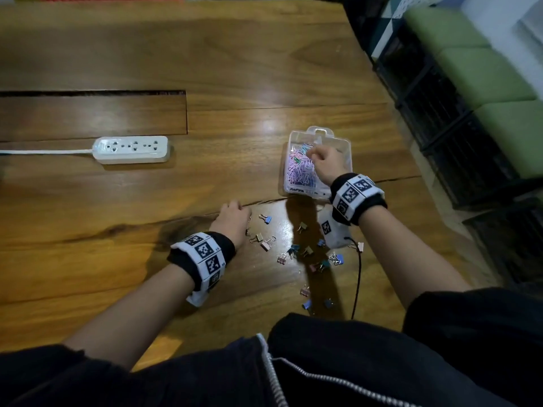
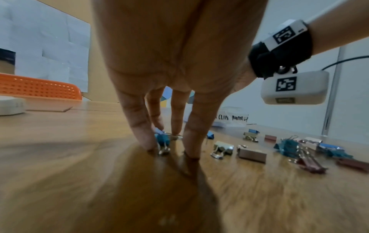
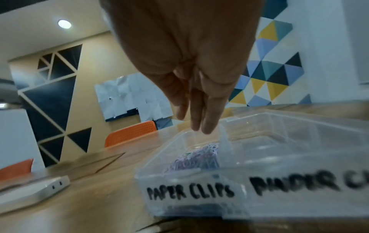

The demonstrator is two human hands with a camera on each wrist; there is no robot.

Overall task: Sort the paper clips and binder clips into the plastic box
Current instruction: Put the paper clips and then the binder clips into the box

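Observation:
A clear plastic box [image 1: 344,160] stands on the wooden table, marked "PAPER CLIPS" [image 3: 189,192] on its left half. That left compartment holds a heap of pink and purple paper clips [image 1: 295,174] [image 3: 199,157]. The right compartment [image 3: 289,157] looks empty. My right hand [image 1: 316,154] [image 3: 199,129] hovers over the paper clips, fingers straight and together, nothing visible in them. Several coloured binder clips [image 1: 305,251] [image 2: 251,155] lie scattered in front of the box. My left hand [image 1: 235,214] [image 2: 169,151] points straight fingers down onto the table around a teal binder clip [image 2: 162,140] and touches it.
A white power strip [image 1: 132,148] lies to the left with its cord running off the left edge. A black cable [image 1: 357,277] trails across the table under my right forearm. A slot [image 1: 94,94] cuts the tabletop at far left. Green cushions [image 1: 484,69] sit beyond the right table edge.

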